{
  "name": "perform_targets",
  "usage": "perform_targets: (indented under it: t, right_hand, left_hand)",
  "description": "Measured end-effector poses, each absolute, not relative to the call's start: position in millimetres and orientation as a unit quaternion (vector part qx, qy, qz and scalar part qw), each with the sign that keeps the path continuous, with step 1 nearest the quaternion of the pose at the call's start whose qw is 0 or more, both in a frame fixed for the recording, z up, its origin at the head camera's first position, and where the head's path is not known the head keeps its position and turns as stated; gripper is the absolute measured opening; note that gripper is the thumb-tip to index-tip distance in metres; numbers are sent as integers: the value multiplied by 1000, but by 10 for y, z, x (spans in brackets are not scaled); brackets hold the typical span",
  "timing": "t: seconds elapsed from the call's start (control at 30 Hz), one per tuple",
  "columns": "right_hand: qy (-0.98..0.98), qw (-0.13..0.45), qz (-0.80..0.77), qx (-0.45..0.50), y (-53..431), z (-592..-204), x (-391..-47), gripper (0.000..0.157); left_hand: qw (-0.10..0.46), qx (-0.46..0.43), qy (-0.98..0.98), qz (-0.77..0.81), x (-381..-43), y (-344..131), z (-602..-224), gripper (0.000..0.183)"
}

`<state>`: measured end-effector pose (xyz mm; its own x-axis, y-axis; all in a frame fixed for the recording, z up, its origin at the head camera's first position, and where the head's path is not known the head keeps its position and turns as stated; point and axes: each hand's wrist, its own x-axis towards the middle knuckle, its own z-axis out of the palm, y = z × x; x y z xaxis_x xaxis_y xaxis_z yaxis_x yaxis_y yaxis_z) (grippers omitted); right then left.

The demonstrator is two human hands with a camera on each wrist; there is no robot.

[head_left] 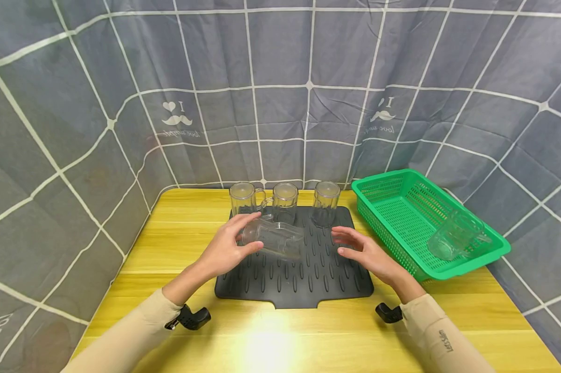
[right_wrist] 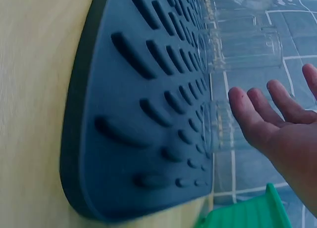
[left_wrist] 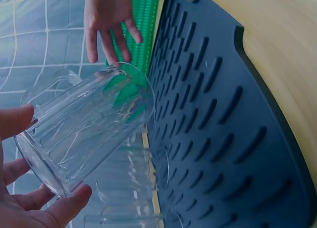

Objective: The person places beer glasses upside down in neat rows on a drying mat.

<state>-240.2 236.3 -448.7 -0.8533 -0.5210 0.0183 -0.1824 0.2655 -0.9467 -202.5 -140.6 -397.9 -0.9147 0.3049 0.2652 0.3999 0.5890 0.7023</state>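
My left hand [head_left: 226, 247] grips a clear glass mug [head_left: 280, 239] by its base end, thumb on one side and fingers on the other. The mug is tilted over the dark ridged mat [head_left: 299, 282], its rim pointing toward the right and its handle [left_wrist: 52, 84] on the far side in the left wrist view. My right hand [head_left: 361, 254] hovers over the mat's right part, fingers loosely spread, holding nothing. Along the mat's back edge stand three glass mugs: one at left [head_left: 243, 198], one beside it [head_left: 285, 202], and one farther right [head_left: 326, 204].
A green plastic basket [head_left: 392, 243] stands right of the mat, with another glass mug [head_left: 455, 235] lying in its near right end. The wooden table [head_left: 168, 243] meets a grey gridded curtain [head_left: 280, 119] at the back and both sides.
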Motion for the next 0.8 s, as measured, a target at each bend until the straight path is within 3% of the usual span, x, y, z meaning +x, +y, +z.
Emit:
perform_targets:
  t: [0.8]
  right_hand:
    - [846, 51, -491, -204, 2973, -4043, -2444, 55]
  left_hand:
    - [67, -178, -944, -270, -2074, -1729, -3874, 66]
